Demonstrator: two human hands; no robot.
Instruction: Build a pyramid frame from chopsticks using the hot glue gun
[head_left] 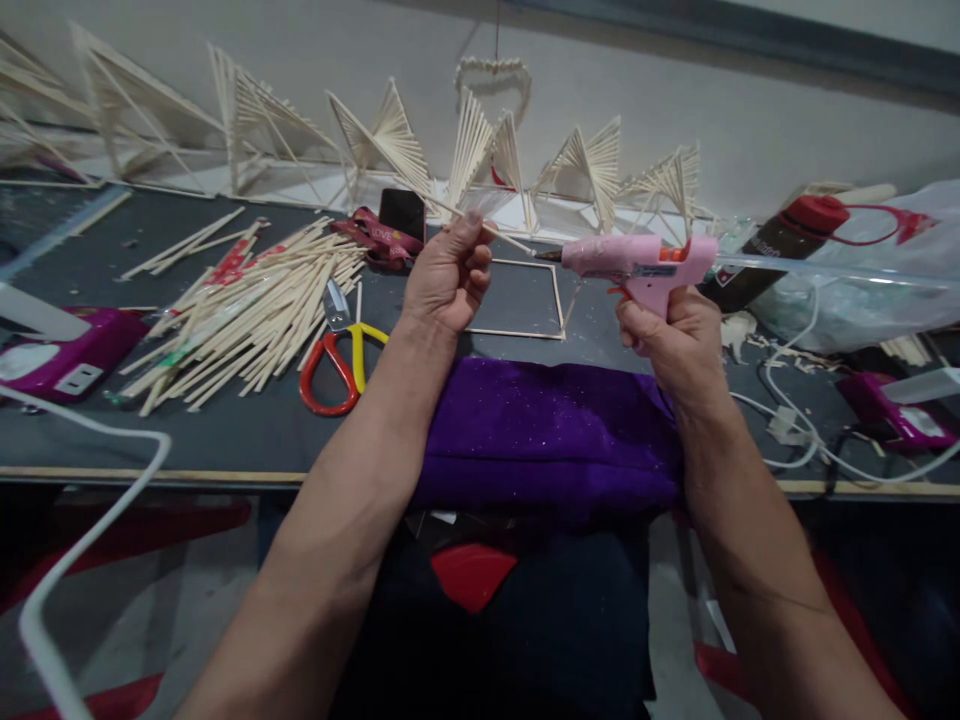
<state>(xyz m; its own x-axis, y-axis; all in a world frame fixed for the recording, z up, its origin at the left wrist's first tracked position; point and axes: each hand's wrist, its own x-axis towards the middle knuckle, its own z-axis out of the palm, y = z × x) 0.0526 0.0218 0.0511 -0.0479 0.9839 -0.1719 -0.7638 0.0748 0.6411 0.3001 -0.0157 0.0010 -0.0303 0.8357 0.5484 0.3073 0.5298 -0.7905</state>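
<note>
My left hand (451, 268) is closed, pinching a thin wooden stick (513, 238) between thumb and fingers. In my right hand (667, 325) is a pink hot glue gun (622, 258), with fingers wrapped round its handle and a clear glue stick (832, 266) jutting from its back. The gun's dark nozzle is at the right end of the stick, touching or nearly so. Below and behind them a frame of thin sticks (559, 300) lies on the dark table, partly hidden by my left hand. A folded purple cloth (547, 430) lies between my forearms.
Left of my hand are scissors (330, 372) with red and yellow handles and a pile of loose sticks (255, 310). Several twisted stick structures (390, 135) line the wall. A dark bottle (780, 250), plastic bag (877, 270) and white cable (795, 400) are at right.
</note>
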